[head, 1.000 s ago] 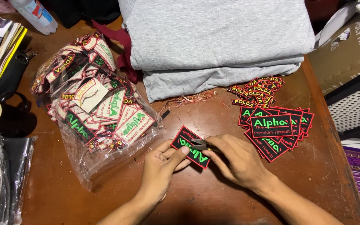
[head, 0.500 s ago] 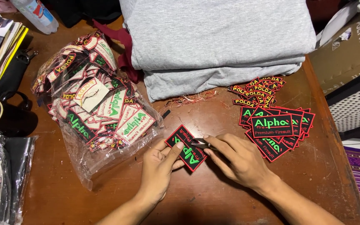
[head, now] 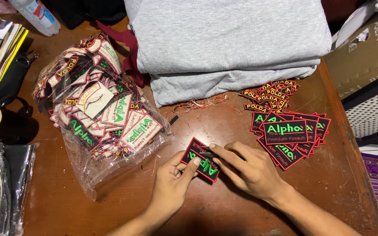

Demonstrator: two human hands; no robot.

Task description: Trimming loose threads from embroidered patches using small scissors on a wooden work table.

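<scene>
Now the black patch lies slantwise, far-left to near-right, pinched between left hand and right hand, both equally close

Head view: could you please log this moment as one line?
left hand: holds embroidered patch | right hand: small tool on patch | patch pile: right | bagged patches: left

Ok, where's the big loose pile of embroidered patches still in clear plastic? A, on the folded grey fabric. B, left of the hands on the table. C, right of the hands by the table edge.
B: the clear plastic bag of patches lies on the wooden table, left of the left hand.
</scene>
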